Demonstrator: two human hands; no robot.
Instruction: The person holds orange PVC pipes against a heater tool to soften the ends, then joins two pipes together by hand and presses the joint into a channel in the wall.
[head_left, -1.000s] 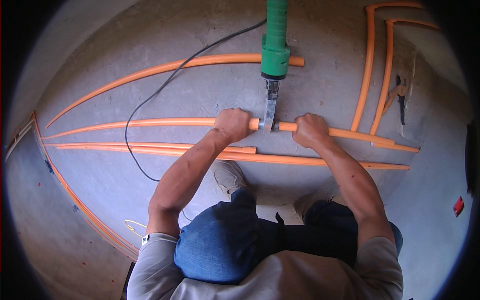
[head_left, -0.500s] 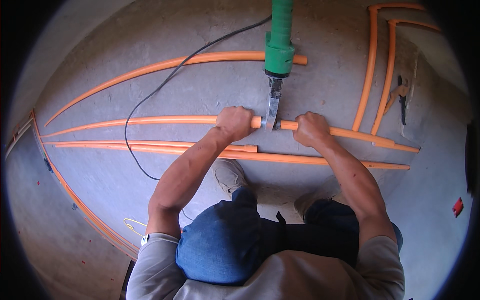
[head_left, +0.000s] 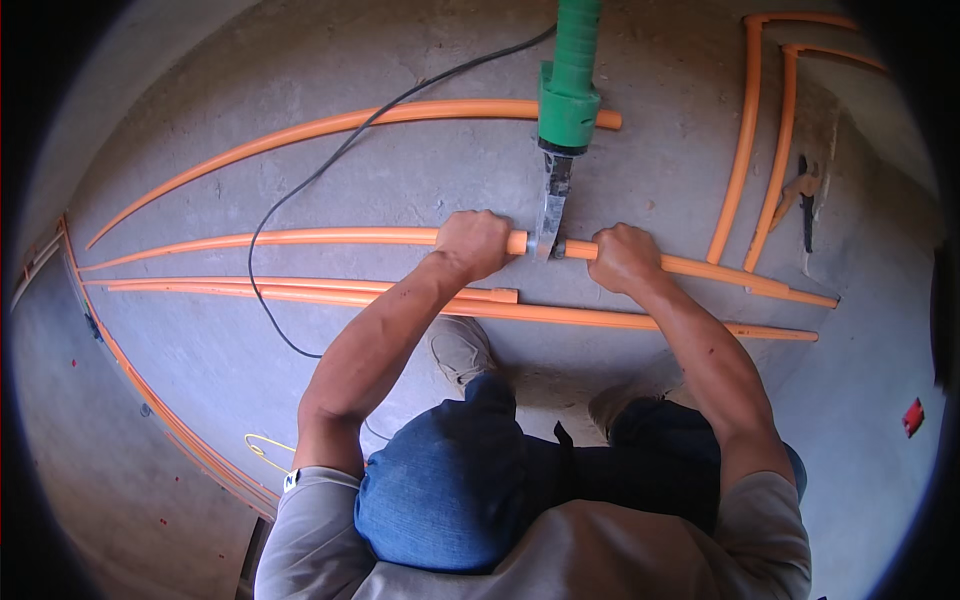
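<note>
Orange pipe (head_left: 300, 238), both hands' grip.

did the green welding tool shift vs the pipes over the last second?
Cannot tell for sure. The green welding tool sits slightly right in frame, but so do the vertical orange pipes; its plate stays between the left hand and right hand.

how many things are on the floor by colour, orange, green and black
Orange pipe runs: about 9; a few merge at the rim, so not certain
Green pipe welder: 1
Black cable: 1
Total: about 11
</note>
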